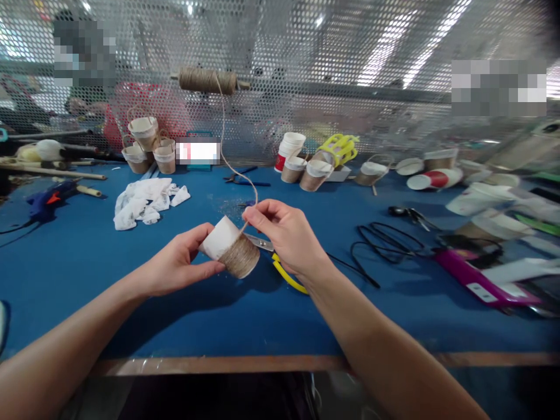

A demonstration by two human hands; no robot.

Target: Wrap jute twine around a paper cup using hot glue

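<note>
Brown twine runs down from the spool by the mesh panel to our right hand, which pinches it between thumb and fingers just beside the cup. We grip that cup in our left hand, thumb on the near side, holding it tilted above the blue tabletop; twine is wound around one end of it, while the rest shows white. Below our right hand we see the yellow-handled scissors, though we cannot tell whether they touch it. Toward the back left, near a crumpled white cloth, three handled baskets are stacked. Farther right we have a purple tool near a black cord.
</note>
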